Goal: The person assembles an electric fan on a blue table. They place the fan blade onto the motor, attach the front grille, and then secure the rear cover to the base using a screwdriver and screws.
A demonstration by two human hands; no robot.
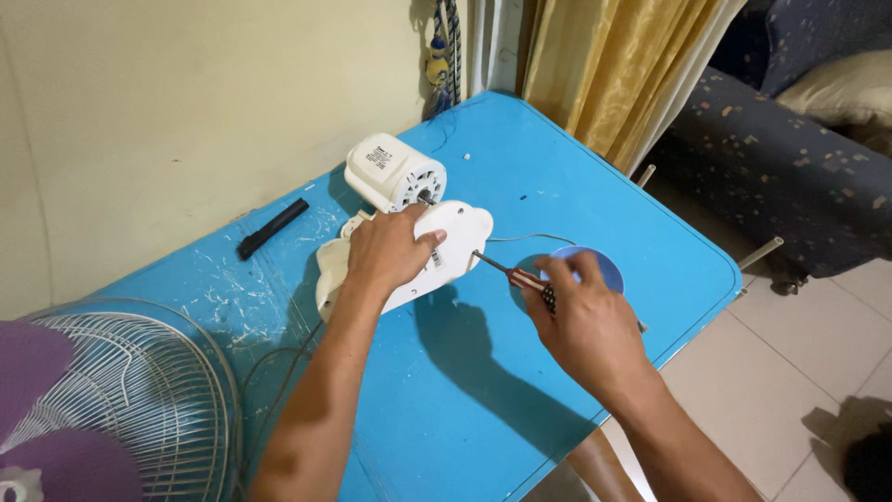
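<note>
White fan housing point(409, 260) is pressed down on the blue table point(557, 186) by the left hand point(390, 249), fingers spread flat; screwdriver point(509, 271) is gripped in the clenched right hand point(581, 321), tip at the housing

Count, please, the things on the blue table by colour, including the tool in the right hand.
White: 2, the fan motor and the fan housing under the left hand
Black: 1, the flat bar
Blue: 1, the round lid
Red and black: 1, the screwdriver in the right hand
Purple: 1, the fan blades behind the wire guard
Total: 6
</note>
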